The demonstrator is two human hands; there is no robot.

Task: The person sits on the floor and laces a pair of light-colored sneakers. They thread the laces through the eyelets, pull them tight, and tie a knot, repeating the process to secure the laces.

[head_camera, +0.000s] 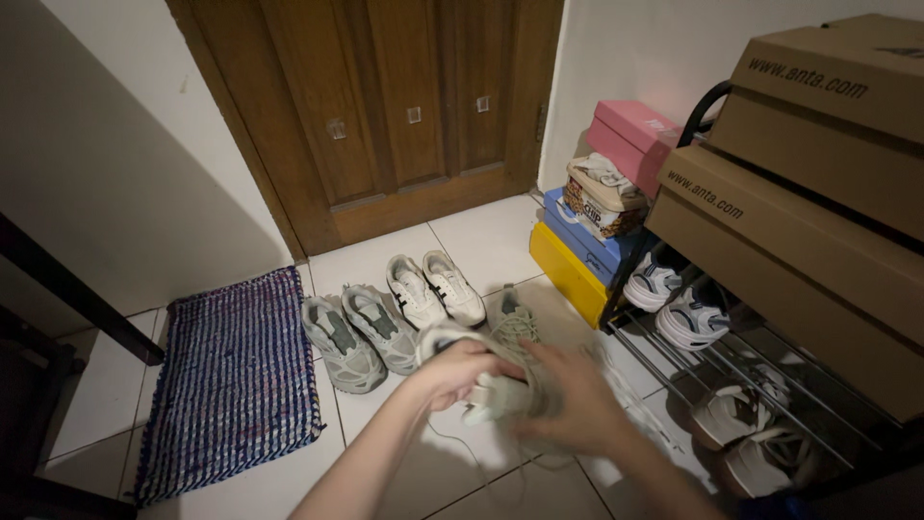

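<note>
My left hand (450,374) and my right hand (576,404) both grip a pale grey-green sneaker (500,390) held above the floor, its laces hanging down. Its match, another grey-green sneaker (514,318), lies on the tiles just beyond my hands. To the left stand a grey pair of sneakers (361,339) and a white pair (435,289), lined up in front of the wooden door (385,106).
A striped blue mat (231,380) lies at the left. A metal shoe rack (770,385) at the right holds white sandals and sneakers, with brown cardboard boxes (808,183) on top. Pink, blue and yellow shoeboxes (597,221) are stacked by the wall.
</note>
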